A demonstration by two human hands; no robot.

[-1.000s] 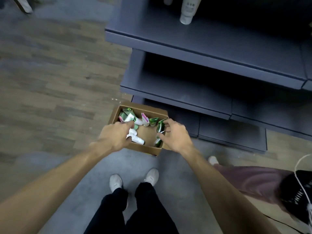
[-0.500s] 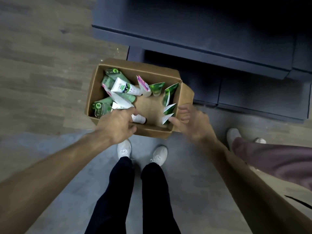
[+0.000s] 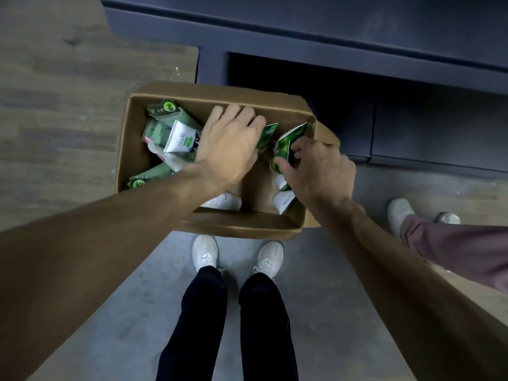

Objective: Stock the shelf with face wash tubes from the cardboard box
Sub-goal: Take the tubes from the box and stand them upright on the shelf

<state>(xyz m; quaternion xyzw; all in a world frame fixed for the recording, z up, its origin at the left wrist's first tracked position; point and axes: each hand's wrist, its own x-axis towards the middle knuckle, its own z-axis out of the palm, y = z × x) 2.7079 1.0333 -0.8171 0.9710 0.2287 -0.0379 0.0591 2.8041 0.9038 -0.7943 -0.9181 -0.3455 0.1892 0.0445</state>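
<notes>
Where grey floor [image 3: 115, 303] meets wood planks [image 3: 55, 111], hands apart in cardboard box [image 3: 220, 92], right hand [image 3: 319, 169] pinching green tube [image 3: 284, 147], left hand's [image 3: 231, 141] grip unclear.

One box [image 3: 154, 160], two hands, several tubes [image 3: 180, 140].

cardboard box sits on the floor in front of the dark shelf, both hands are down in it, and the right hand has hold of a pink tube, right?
Not quite. The tube in the right hand is green, not pink, as the head view shows. The rest stands: the cardboard box sits on the floor in front of the dark shelf, with the left hand down in it too.
</notes>
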